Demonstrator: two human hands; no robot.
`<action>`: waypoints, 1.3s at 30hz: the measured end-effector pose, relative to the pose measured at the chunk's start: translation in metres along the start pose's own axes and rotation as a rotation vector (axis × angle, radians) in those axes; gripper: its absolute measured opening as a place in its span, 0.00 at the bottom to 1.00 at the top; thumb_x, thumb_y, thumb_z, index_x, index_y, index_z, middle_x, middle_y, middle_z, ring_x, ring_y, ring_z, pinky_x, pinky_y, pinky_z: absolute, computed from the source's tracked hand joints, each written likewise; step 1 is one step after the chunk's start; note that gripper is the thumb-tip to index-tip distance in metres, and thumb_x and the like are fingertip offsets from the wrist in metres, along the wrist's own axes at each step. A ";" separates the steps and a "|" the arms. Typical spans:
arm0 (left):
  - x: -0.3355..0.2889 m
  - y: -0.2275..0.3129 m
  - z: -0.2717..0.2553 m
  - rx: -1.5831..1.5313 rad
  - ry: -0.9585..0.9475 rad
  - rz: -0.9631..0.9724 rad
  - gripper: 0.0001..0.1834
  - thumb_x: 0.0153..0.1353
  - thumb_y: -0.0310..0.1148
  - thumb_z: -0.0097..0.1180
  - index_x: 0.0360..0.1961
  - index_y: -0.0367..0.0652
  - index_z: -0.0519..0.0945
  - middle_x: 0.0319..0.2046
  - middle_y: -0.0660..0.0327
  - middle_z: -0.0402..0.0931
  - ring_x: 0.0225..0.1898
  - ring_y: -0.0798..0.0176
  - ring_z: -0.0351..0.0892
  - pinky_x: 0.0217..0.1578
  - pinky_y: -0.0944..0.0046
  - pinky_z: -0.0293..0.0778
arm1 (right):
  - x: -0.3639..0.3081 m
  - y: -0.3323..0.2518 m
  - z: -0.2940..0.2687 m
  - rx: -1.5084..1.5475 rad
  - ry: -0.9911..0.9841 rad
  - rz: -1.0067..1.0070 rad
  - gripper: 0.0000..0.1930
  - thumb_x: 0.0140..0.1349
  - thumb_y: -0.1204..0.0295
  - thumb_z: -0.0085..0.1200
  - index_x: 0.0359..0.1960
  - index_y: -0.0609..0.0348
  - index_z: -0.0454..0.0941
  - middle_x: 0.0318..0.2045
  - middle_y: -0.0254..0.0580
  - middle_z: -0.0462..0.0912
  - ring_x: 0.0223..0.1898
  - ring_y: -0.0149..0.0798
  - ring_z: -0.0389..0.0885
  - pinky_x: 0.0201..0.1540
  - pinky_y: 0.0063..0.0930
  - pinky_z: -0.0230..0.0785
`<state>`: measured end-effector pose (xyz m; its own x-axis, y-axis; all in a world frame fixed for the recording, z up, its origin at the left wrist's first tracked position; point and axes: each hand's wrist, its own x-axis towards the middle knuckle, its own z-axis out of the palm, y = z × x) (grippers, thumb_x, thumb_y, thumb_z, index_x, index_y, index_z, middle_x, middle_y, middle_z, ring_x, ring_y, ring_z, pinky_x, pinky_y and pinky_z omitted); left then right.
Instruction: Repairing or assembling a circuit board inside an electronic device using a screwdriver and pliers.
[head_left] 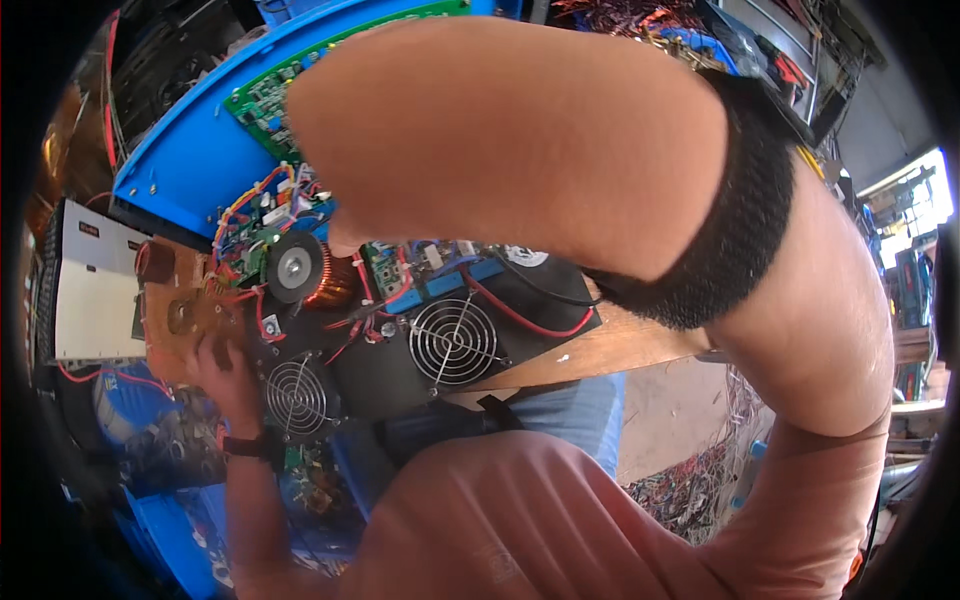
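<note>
A black electronics chassis (370, 385) lies in front of me, with two round wire fan guards (455, 341) along its near side. On it sit a toroidal coil (296, 268) wound in copper wire, with a dark disc on top, blue components (446, 283), and red and black leads. My right forearm arches across the upper view. Of my right hand (343, 238) only a small part shows beside the coil; its fingers are hidden behind the wrist. My left hand (225, 372), slightly blurred, is at the chassis's left end beside a brown board (183, 318), fingers apart.
A blue metal panel (172, 180) with a green circuit board (262, 115) stands behind the chassis. A cream-coloured case (95, 285) is at the left. Under the chassis's right end is a wooden tabletop (620, 350). Wire scraps (690, 495) lie on the floor at right.
</note>
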<state>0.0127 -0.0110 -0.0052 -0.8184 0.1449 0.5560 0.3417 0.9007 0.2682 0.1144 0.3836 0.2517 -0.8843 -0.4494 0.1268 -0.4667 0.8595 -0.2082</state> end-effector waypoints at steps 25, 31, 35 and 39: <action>0.008 0.017 0.002 -0.037 0.069 0.044 0.14 0.53 0.28 0.55 0.42 0.38 0.76 0.48 0.49 0.70 0.50 0.44 0.67 0.52 0.51 0.64 | 0.031 -0.016 0.009 -0.145 0.014 0.152 0.15 0.55 0.66 0.58 0.38 0.64 0.74 0.31 0.55 0.79 0.36 0.56 0.79 0.37 0.43 0.70; 0.008 0.024 -0.002 -0.063 0.076 -0.004 0.15 0.52 0.28 0.56 0.42 0.38 0.77 0.47 0.50 0.70 0.50 0.45 0.67 0.53 0.52 0.64 | 0.020 -0.011 0.013 -0.021 0.064 -0.047 0.17 0.53 0.67 0.61 0.40 0.63 0.73 0.30 0.52 0.80 0.36 0.54 0.80 0.40 0.42 0.72; 0.007 0.019 0.001 -0.039 0.074 0.000 0.15 0.51 0.27 0.56 0.42 0.39 0.77 0.47 0.51 0.70 0.50 0.46 0.67 0.53 0.52 0.64 | 0.034 -0.035 0.003 -0.219 -0.108 0.351 0.16 0.53 0.66 0.60 0.38 0.65 0.74 0.33 0.54 0.78 0.40 0.53 0.79 0.43 0.41 0.72; 0.007 0.019 0.002 -0.062 0.090 0.001 0.15 0.50 0.27 0.57 0.42 0.39 0.77 0.47 0.51 0.70 0.50 0.46 0.67 0.53 0.52 0.64 | 0.025 -0.014 0.017 -0.175 0.162 -0.046 0.17 0.57 0.60 0.58 0.32 0.65 0.73 0.27 0.53 0.81 0.34 0.53 0.82 0.37 0.41 0.74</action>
<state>0.0122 0.0077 0.0023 -0.7744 0.1055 0.6239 0.3725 0.8730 0.3148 0.0988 0.3565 0.2409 -0.8415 -0.4565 0.2889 -0.4844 0.8744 -0.0291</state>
